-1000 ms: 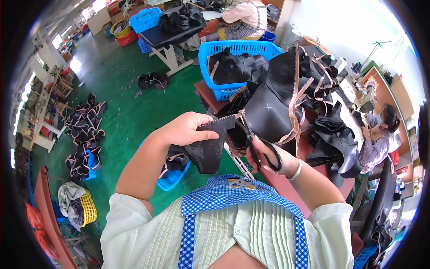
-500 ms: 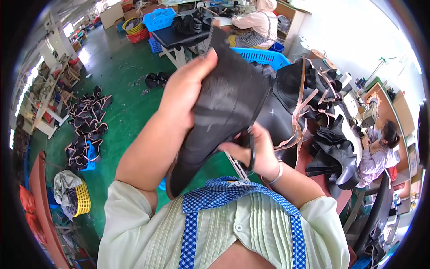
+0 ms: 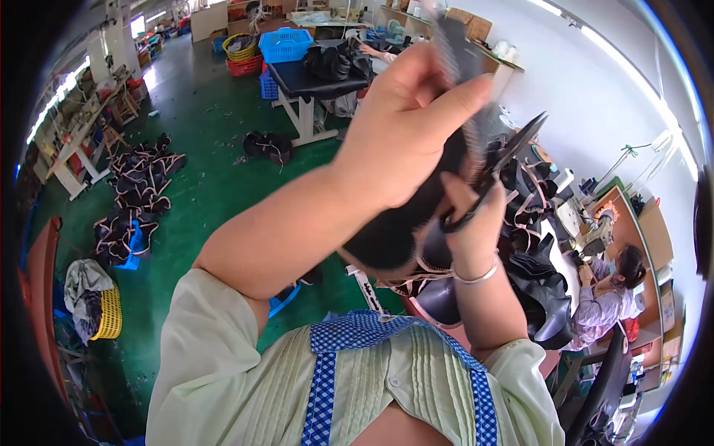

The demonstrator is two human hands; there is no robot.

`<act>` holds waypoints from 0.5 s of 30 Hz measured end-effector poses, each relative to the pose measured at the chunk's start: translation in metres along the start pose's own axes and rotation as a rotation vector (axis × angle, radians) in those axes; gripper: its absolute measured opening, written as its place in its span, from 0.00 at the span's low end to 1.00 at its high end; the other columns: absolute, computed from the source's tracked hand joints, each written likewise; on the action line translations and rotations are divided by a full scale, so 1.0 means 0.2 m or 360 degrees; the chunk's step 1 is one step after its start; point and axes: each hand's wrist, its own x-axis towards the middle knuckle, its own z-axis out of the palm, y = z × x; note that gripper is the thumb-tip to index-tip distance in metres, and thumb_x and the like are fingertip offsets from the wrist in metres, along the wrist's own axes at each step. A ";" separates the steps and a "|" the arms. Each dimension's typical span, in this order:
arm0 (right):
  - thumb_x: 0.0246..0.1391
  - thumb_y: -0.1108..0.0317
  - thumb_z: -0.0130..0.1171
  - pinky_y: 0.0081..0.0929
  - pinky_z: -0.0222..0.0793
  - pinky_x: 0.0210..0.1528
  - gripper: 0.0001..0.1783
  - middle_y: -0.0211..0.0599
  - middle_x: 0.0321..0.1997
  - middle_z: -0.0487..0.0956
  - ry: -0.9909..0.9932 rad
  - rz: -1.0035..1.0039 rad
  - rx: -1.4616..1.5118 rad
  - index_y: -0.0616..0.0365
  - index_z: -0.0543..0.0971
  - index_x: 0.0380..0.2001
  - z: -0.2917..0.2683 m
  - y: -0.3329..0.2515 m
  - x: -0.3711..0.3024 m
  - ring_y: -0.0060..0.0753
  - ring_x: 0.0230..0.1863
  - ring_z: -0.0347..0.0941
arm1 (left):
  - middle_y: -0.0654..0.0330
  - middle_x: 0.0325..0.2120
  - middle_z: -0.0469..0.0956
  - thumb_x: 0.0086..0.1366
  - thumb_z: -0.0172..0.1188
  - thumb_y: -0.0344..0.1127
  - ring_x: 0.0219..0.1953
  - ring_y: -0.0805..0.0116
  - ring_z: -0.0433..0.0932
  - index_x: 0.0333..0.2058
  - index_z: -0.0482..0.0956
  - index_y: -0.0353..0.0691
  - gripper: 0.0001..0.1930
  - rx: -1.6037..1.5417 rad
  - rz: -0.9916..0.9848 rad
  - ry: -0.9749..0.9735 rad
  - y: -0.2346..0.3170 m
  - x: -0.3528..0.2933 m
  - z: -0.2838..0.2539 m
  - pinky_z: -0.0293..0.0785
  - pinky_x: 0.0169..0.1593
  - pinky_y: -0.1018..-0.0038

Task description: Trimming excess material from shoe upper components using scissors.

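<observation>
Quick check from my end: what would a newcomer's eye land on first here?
Probably the scissors in the right hand, right of centre, blades pointing up and right. Beside them, the left hand holds a black, partly blurred leather-like piece near the centre. A yellow basket with grey cloth stands out at the left.

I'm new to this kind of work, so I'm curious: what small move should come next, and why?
Perhaps steady the black piece before any cut: the left hand holds it up, its upper part blurred, while scissors in the right hand point upward beside it.
</observation>
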 end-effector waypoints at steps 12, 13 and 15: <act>0.52 0.70 0.52 0.23 0.73 0.44 0.13 0.45 0.38 0.79 -0.0018 0.0148 0.0422 0.70 0.74 0.39 -0.70 -0.47 0.34 0.32 0.38 0.77 | 0.56 0.30 0.76 0.58 0.60 0.34 0.35 0.67 0.74 0.39 0.75 0.34 0.12 0.1188 -0.1505 -0.1298 -0.18 -0.78 -0.66 0.69 0.39 0.72; 0.51 0.69 0.54 0.25 0.74 0.43 0.15 0.45 0.38 0.79 -0.0149 0.0182 0.0153 0.69 0.74 0.40 -0.82 -0.45 0.40 0.36 0.38 0.77 | 0.56 0.27 0.76 0.59 0.59 0.35 0.32 0.68 0.74 0.39 0.76 0.36 0.11 0.1241 -0.1376 -0.1325 -0.15 -0.80 -0.68 0.69 0.37 0.72; 0.48 0.68 0.55 0.28 0.75 0.41 0.16 0.44 0.37 0.79 -0.0050 0.0330 0.0476 0.68 0.75 0.39 -0.74 -0.32 0.39 0.37 0.37 0.77 | 0.57 0.22 0.72 0.62 0.56 0.35 0.24 0.68 0.69 0.34 0.76 0.38 0.08 0.1124 -0.0909 -0.1134 -0.10 -0.83 -0.68 0.66 0.31 0.72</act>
